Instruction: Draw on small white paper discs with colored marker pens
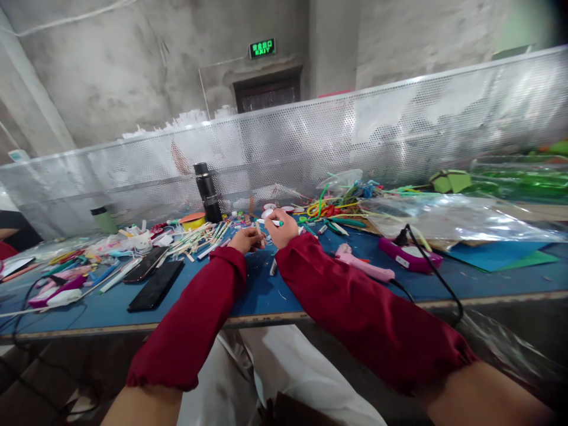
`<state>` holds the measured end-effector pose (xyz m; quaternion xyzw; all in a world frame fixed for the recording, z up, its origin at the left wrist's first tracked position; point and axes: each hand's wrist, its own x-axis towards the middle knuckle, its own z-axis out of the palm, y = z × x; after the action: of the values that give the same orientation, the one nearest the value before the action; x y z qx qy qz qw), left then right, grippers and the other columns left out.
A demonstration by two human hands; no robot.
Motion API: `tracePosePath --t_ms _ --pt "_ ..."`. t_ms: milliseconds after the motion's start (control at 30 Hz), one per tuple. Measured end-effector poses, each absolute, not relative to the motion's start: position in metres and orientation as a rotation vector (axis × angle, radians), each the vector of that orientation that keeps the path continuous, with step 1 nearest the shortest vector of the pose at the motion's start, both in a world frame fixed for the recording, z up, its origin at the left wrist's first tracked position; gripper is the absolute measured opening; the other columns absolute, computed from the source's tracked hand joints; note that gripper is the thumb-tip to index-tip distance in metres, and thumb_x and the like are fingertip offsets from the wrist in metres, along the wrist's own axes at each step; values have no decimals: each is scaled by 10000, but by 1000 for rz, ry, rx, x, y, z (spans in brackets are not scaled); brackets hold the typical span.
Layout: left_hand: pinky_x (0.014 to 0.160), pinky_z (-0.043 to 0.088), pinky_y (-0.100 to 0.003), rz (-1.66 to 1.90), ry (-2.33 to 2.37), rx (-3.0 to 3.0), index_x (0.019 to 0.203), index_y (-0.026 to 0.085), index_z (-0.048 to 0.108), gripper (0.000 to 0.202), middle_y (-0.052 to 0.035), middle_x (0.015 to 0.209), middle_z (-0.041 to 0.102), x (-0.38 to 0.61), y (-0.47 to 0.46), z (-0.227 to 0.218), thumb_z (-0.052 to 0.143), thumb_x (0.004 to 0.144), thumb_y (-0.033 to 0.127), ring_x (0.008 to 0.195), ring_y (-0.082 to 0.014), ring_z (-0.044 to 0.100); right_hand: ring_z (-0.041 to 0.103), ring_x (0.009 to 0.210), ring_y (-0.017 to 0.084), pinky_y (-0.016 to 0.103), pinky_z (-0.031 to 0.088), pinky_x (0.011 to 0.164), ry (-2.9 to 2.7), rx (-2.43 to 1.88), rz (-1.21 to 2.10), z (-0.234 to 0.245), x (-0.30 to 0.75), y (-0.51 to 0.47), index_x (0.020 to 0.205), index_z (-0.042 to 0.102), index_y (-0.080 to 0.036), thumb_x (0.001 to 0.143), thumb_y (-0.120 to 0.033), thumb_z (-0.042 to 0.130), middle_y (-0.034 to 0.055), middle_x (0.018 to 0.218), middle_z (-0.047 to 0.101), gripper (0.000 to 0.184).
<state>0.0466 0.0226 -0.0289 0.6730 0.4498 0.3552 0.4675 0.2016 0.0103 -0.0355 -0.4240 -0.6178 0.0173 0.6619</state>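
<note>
The work looks to be mid-step, as far as one view can show. The left hand (245,241) pinches a short wooden stick (261,234) between fingers closed down to its thickness, and the right hand (284,228) grips a white marker (274,223) with a green end, its fingers curled around the barrel. Stick and marker are close together in front of the person, over the far half of the blue bench (261,296). What counts as done is hard to judge: no finished piece can be picked out near the hands. A loose heap of pale sticks (194,239) lies to the left of the hands, probably unassembled stock, though some may already be coloured. A pink glue gun (364,264) lies to the right, in neither hand, so any gluing is likely a separate step.

Much is hard to make out. The right hand covers part of the marker, and whether its tip touches the stick cannot be told. The far end of the stick and any colour on it are too small to read. Another pen (273,267) lies partly behind the right sleeve. The small items beyond the hands, near the black thermos (207,192), blur together, and glare on the plastic bag (470,216) hides much of what is under it. At the left edge, another person's dark clothing (22,228) is cut off.
</note>
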Motion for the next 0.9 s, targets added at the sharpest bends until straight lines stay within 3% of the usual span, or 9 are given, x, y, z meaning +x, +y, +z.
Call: tracePosePath --t_ms 167,900 --pt "553 418 -193 846 1106 1650 851 164 667 155 -18 793 743 47 20 -27 748 851 297 691 -130 699 604 712 182 302 477 705 -1388 -952 59 -36 201 12 703 539 -259 819 -325 550 -4 729 657 134" --pt "556 418 -195 830 1121 1675 847 162 657 226 -21 813 740 47 18 -26 775 821 353 702 -133 693 602 699 177 304 464 700 -1403 -954 46 -37 202 13 703 545 -251 816 -345 540 -3 723 653 147"
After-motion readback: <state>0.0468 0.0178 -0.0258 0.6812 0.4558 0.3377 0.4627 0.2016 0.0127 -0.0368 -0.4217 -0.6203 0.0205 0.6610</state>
